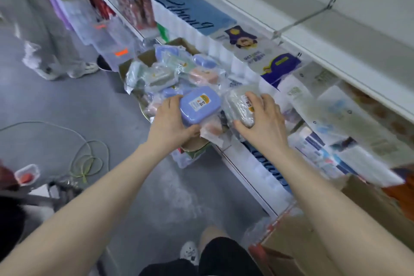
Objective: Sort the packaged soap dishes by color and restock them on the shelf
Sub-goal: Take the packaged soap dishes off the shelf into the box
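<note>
- Clearly, I was in the sorting step: both hands were at the heap of packaged soap dishes (177, 71) piled in a cardboard box (145, 57) at the centre of the frame, just beside the shelf (336, 36) that ran along the right.
- My left hand (170, 123) gripped a blue soap dish (200, 105) in its clear wrapper, fingers curled under the near edge, thumb along its left side.
- My right hand (261, 116) lay over a grey-green soap dish (238, 107), fingers spread across its top and thumb tucked at the near end; I judged it a loose hold, not yet a lift.
- Both forearms reached forward from the bottom of the frame, converging on the heap, wrists roughly level.
- Pink, blue and green packs lay mixed in the box; none looked grouped by colour yet, so I judged the task early.
- Next, I reckoned, each dish needed carrying to its own colour group, then a free spot on the shelf; the slick wrappers could slip.
- A green cable (87, 159) lay coiled on the floor at the left.
</note>
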Motion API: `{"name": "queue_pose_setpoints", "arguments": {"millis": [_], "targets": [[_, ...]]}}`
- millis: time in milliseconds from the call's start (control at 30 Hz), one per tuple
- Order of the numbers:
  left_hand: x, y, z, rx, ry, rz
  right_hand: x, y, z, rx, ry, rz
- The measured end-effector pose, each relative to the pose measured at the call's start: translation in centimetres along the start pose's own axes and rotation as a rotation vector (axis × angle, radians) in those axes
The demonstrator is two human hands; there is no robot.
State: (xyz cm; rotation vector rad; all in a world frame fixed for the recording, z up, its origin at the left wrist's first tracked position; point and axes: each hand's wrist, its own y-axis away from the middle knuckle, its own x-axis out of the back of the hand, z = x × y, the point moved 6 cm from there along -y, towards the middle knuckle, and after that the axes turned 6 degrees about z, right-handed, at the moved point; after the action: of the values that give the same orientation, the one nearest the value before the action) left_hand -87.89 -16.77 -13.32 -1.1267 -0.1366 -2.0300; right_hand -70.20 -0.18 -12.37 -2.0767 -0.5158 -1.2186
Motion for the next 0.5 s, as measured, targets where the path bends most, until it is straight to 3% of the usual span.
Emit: {"name": "queue_pose_setpoints", "arguments": {"millis": [500], "targets": [[-0.9, -16.9, -13.1, 0.14, -0.155, -0.012, -15.6, -16.6, -4.9, 0.064, -0.079, -0.229]]}}
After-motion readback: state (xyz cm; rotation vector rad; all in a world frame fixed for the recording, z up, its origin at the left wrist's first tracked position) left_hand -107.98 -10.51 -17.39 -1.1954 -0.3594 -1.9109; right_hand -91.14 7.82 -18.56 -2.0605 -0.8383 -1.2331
